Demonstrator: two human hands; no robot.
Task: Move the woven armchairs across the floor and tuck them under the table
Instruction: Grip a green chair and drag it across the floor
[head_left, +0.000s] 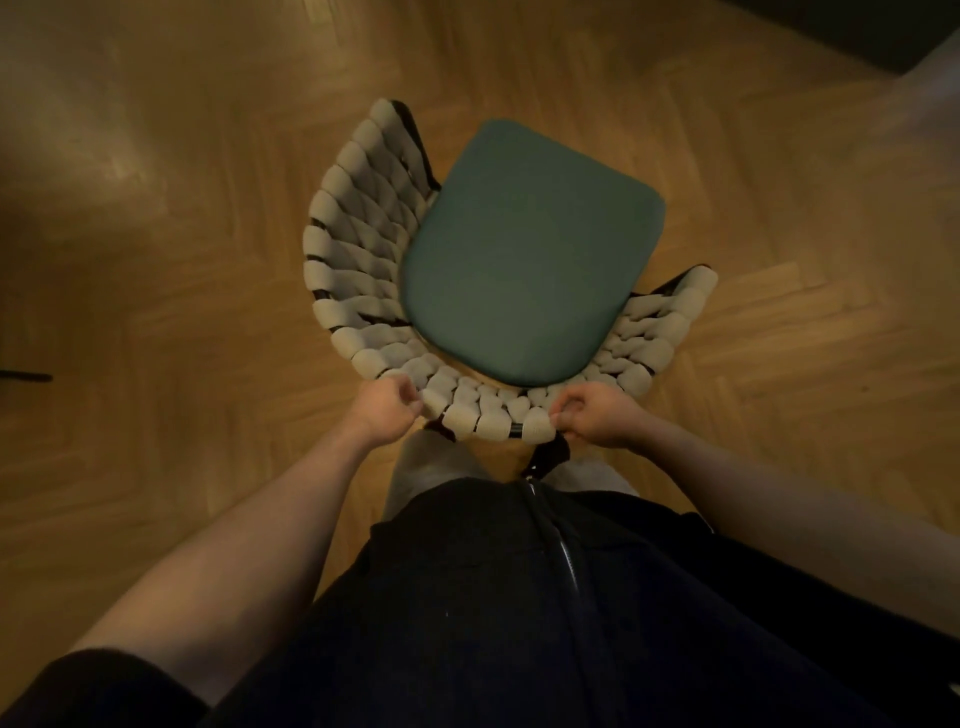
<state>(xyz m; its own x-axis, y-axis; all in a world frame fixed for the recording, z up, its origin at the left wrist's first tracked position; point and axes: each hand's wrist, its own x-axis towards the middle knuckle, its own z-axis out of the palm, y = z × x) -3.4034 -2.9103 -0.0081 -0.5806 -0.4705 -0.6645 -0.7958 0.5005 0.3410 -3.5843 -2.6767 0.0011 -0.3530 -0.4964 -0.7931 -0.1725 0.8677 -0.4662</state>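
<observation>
From the head view I am looking straight down on a woven armchair (363, 270) that is standing on the herringbone wood floor (156, 234), its green seat cushion (524, 254) facing away from me. My left hand (387, 410) is curling around the top rim of the backrest, and my right hand (597, 415) is clamping that same rim further along, just in front of my dark trousers (519, 597).

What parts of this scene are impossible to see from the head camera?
- Table: none in the head view.
- Woven armchair legs: mostly hidden beneath the green cushion.
- Fingers of left hand and right hand: tips tucked behind the woven back.
- Feet: covered by dark clothing.
</observation>
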